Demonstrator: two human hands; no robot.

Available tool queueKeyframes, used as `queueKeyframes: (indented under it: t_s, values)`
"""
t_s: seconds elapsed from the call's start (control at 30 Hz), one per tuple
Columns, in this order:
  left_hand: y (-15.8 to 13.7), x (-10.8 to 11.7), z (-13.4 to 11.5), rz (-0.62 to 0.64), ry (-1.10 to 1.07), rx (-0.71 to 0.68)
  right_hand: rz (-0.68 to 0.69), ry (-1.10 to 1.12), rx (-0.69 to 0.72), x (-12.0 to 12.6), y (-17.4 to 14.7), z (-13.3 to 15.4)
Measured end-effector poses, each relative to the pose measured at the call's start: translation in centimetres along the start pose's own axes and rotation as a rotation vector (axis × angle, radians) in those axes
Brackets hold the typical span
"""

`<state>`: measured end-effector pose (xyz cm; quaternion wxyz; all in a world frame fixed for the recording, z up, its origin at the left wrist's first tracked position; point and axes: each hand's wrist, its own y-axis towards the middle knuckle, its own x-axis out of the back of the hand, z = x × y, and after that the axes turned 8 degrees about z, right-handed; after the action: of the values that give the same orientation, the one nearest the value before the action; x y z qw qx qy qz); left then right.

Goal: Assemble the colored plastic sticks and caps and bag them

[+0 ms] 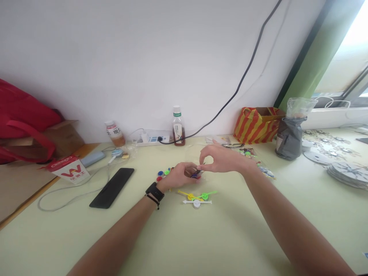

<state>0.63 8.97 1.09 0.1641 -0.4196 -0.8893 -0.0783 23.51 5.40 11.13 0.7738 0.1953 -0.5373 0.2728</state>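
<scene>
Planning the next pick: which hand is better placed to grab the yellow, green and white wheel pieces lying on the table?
Left, probably. The left hand sits just behind the wheel pieces, cupping small parts, while the right hand is farther back, fingertips pinching a dark piece.

Black phone (pixel 112 188); brown bottle (pixel 178 126); striped bag (pixel 255 124)

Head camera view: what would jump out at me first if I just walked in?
Two bare arms meet at the middle of the pale green table, the left hand and right hand pinching small dark pieces between them. Just in front lie yellow, green and white toy spinners. A black phone lies to the left, and a red-and-yellow striped bag stands by the wall.
</scene>
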Motion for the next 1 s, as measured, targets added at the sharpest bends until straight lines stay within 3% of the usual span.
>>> queueKeyframes:
  t_s: [0.37,0.73,0.83,1.0]
  values:
    - [0.0,-0.7,-0.5,-0.007,0.040,0.007,0.186,-0.100,-0.186,0.2,0.2,1.2]
    - [0.0,-0.8,-0.1,-0.048,0.156,-0.010,0.306,-0.101,-0.256,0.3,0.1,1.3]
    - [0.0,-0.9,0.0,-0.055,0.194,-0.017,0.267,-0.066,-0.249,0.6,-0.1,1.1]
    - [0.1,-1.0,0.3,-0.113,0.160,-0.039,0.085,0.075,-0.244,1.2,-0.1,0.9]
